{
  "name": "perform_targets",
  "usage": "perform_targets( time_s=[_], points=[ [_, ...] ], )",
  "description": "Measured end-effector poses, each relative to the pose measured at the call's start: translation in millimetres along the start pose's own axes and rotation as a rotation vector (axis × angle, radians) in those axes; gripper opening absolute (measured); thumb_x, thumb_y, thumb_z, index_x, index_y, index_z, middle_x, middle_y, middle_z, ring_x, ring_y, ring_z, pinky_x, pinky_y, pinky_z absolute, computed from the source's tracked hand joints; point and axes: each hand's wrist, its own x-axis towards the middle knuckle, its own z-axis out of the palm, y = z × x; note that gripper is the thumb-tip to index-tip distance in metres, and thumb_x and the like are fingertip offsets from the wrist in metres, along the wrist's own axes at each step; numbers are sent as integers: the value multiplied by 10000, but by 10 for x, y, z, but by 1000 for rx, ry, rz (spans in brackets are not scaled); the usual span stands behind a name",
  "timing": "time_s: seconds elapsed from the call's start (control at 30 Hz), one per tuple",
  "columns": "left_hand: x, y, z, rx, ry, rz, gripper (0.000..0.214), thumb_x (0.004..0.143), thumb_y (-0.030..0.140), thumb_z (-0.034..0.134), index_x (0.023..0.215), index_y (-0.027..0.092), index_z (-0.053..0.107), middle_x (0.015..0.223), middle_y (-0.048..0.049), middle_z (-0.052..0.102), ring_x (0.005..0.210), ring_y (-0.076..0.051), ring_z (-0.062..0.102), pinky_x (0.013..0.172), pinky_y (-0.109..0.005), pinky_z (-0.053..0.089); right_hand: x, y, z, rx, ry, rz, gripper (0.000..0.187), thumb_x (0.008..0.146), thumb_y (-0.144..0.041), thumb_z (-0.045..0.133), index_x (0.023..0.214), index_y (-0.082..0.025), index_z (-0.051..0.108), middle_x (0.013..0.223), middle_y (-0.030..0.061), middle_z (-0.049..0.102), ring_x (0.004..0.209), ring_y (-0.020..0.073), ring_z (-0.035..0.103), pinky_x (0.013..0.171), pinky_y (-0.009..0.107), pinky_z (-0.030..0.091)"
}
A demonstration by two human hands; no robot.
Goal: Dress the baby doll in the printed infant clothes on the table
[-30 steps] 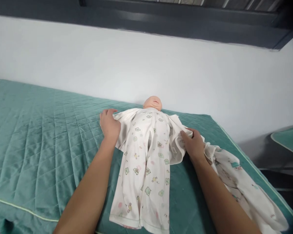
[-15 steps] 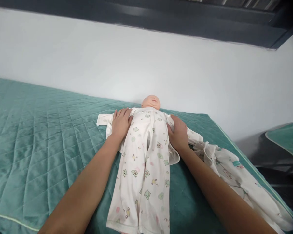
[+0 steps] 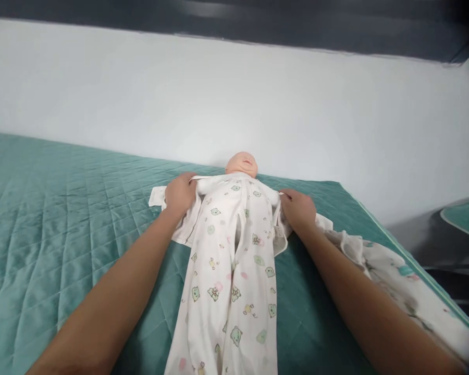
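Note:
A baby doll (image 3: 241, 162) lies on its back, its head toward the wall. Over its body stretch white printed baby trousers (image 3: 234, 271) with green bears, reaching up almost to the neck. A white baby shirt (image 3: 185, 229) spreads out beneath and beside them, sleeves to both sides. My left hand (image 3: 181, 194) is closed on the shirt's edge near one shoulder, pulling the cloth outward. On the other side, my right hand (image 3: 299, 208) pinches the shirt close to the opposite shoulder. The doll's arms are hidden.
A green quilted cover (image 3: 82, 234) lies under everything and meets a white wall (image 3: 140, 94) behind. Another white printed cloth (image 3: 398, 281) is bunched along the right edge, partly behind my right forearm. Further right stands a green-topped piece (image 3: 467, 216).
Both hands have moved outward from the doll's sides. Flat against it before, they have closed on the shirt and draw its edges apart at the shoulders. The view has shifted slightly.

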Motion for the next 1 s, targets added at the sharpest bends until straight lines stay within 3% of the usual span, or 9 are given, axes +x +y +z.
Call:
perform_targets(
  time_s=[0.17, 0.3, 0.4, 0.47, 0.6, 0.67, 0.73, 0.83, 1.0],
  points=[
    [61, -136, -65, -44, -47, -106, 348, 902, 301, 470, 1161, 311, 701, 1184, -21, 742, 1117, -268, 659, 909, -361, 482, 119, 371, -26, 159, -64, 52, 369, 846, -298, 474, 1032, -275, 791, 1122, 47, 761, 1095, 295, 666, 928, 412, 487],
    [1, -80, -71, 16, -66, -83, 372, 929, 312, 437, 1204, 292, 686, 1171, -69, 741, 1098, -297, 666, 902, -389, 487, 50, 336, -101, 287, -18, -143, 382, 816, -238, 455, 1052, -241, 755, 1155, 56, 741, 1119, 277, 650, 1014, 455, 473],
    [-21, -55, -67, 38, -62, -65, 376, 944, 321, 421, 1210, 279, 684, 1157, -83, 743, 1103, -301, 664, 926, -400, 478, -81, -18, -313, 276, 135, -447, 417, 811, -214, 472, 1169, -229, 686, 1262, 85, 674, 1213, 281, 584, 1071, 479, 434],
    [-16, -55, -65, 43, -63, -63, 375, 944, 325, 417, 1201, 277, 686, 1142, -86, 746, 1097, -306, 667, 926, -408, 476, -164, -406, -472, 310, 139, -571, 402, 854, -227, 466, 1213, -219, 646, 1275, 99, 652, 1230, 272, 568, 1075, 456, 432],
    [0, -63, -68, 27, -72, -80, 366, 938, 321, 422, 1183, 286, 691, 1127, -73, 752, 1092, -301, 671, 913, -403, 478, -239, -1346, -531, 223, -222, -647, 372, 911, -244, 445, 1248, -219, 602, 1313, 76, 639, 1210, 251, 582, 1031, 409, 462],
    [7, -65, -74, 15, -75, -71, 360, 938, 313, 425, 1175, 290, 694, 1130, -63, 753, 1097, -291, 671, 913, -394, 478, -213, -1764, -394, -12, -381, -697, 375, 898, -235, 479, 1251, -162, 582, 1318, 121, 626, 1192, 281, 585, 991, 425, 471],
    [15, -69, -78, -1, -72, -54, 352, 939, 310, 432, 1167, 291, 699, 1140, -57, 752, 1098, -284, 672, 909, -388, 479, -145, -2080, -201, -286, -450, -751, 379, 886, -231, 504, 1245, -126, 565, 1309, 168, 611, 1189, 321, 576, 965, 455, 462],
    [29, -74, -77, -25, -64, -43, 332, 936, 315, 454, 1148, 283, 707, 1143, -56, 753, 1091, -284, 674, 898, -381, 483, 2, -2335, 67, -386, -484, -767, 441, 839, -254, 593, 1256, -115, 552, 1308, 200, 597, 1158, 346, 593, 933, 449, 452],
    [35, -86, -73, -31, -49, -15, 303, 934, 307, 460, 1098, 269, 712, 1137, -62, 745, 1082, -283, 666, 878, -378, 486, 153, -2387, 239, -423, -486, -801, 436, 816, -368, 664, 1182, -140, 602, 1193, 173, 675, 1016, 316, 662, 889, 419, 442]
  ],
)
